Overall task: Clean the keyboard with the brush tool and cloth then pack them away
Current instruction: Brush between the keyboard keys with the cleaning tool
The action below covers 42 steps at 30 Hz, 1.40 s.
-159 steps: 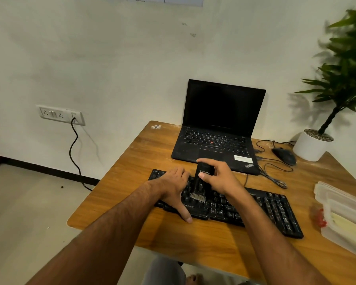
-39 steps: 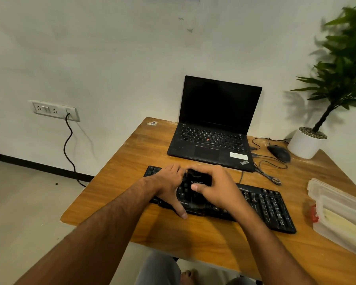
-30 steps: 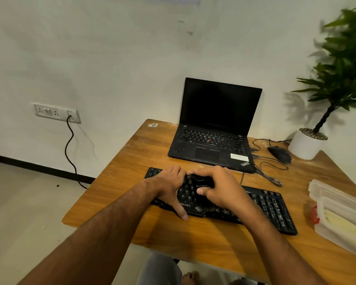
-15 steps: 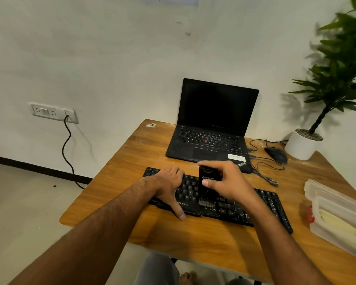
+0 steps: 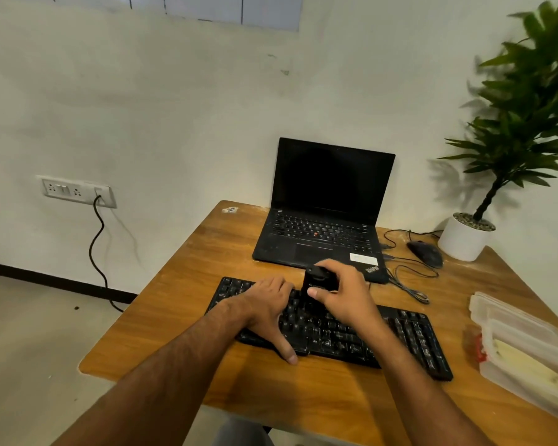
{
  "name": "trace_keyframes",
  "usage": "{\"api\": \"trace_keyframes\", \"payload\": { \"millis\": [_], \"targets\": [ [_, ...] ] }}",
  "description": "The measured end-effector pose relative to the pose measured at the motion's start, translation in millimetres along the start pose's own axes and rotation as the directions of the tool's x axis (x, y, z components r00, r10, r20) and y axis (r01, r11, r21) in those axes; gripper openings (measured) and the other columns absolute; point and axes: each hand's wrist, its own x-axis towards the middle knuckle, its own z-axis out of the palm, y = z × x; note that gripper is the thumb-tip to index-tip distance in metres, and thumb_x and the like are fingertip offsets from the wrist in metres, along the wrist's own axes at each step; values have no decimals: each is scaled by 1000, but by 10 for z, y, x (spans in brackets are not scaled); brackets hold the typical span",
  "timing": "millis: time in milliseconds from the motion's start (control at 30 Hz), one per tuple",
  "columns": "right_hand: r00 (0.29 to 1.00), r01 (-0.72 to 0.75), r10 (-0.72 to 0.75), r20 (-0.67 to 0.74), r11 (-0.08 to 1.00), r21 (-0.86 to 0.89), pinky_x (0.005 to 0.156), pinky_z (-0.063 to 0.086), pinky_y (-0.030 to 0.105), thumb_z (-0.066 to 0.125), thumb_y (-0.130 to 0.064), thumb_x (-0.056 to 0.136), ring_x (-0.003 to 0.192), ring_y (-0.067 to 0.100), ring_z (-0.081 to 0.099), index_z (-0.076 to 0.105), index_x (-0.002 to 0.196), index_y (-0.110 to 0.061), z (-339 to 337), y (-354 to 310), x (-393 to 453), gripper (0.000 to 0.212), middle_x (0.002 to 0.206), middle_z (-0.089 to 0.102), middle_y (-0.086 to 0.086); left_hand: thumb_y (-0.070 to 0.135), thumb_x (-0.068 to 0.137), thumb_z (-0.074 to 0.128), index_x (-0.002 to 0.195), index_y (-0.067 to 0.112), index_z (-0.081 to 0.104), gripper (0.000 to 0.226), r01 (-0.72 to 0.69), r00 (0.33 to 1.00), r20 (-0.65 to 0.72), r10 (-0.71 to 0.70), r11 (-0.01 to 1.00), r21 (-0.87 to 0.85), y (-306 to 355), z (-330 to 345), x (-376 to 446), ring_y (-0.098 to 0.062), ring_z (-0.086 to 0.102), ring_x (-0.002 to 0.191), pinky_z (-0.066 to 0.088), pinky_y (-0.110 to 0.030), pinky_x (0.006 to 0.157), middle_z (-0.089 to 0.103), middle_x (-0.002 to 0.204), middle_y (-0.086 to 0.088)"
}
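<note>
Since half a second ago the brush tool (image 5: 316,282) is riding back toward 12 o'clock across the keyboard (image 5: 406,336). Left hand (image 5: 268,309) is lying flat, fingers relaxed, pinning the board's 9 o'clock end; right hand (image 5: 343,292) is gripping the brush. Still brushing, guessing next it's sweeping toward 3 o'clock.

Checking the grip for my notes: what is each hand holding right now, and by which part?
The right hand grips the brush tool by its upper body. The left hand holds nothing, resting on the keyboard.
</note>
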Motion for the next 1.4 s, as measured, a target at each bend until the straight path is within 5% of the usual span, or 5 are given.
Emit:
{"api": "trace_keyframes", "payload": {
  "millis": [167, 367, 633, 1200, 1400],
  "targets": [
    [987, -44, 76, 140, 975, -219, 88, 49, 32, 83, -18, 80, 102, 12, 59, 69, 110, -28, -219, -14, 64, 35, 101, 65, -10, 83, 52, 85, 152, 12, 29, 134, 19, 999, 34, -18, 1000, -4, 19, -39, -2, -23, 37, 131, 33, -44, 121, 36, 143, -3],
    [998, -45, 42, -38, 997, -65, 87, 48, 30, 83, -16, 80, 102, 15, 61, 69, 114, -23, -126, -18, 197, 37, 104, 68, -6, 82, 53, 85, 156, 11, 25, 139, 26, 998, 55, -26, 1000, 5, 50, -60, -13, -24, 35, 134, 31, -45, 123, 33, 147, -5],
    [996, -86, 77, -44, 961, -263, 97, 49, 39, 83, -18, 80, 114, 23, 60, 68, 119, -24, -155, 33, 274, 42, 115, 70, 0, 81, 55, 86, 159, 10, 21, 142, 35, 998, 61, -35, 999, 3, 64, -64, -27, -27, 31, 140, 29, -45, 124, 30, 153, -6],
    [998, -28, 22, -59, 994, -101, 86, 46, 28, 84, -17, 78, 98, 10, 60, 70, 112, -27, -27, 190, 240, 38, 100, 68, -11, 81, 55, 85, 160, 9, 20, 143, 40, 997, 64, -40, 999, 9, 78, -80, -17, -26, 33, 138, 30, -44, 124, 31, 151, -7],
    [983, -15, 10, -183, 999, -28, 92, 51, 31, 83, -14, 79, 98, 8, 58, 69, 115, -24, 23, 186, 250, 40, 103, 69, -9, 82, 54, 85, 160, 8, 19, 145, 33, 997, 63, -34, 999, 22, 78, -72, -14, -27, 32, 140, 29, -44, 124, 30, 152, -8]
  ]
}}
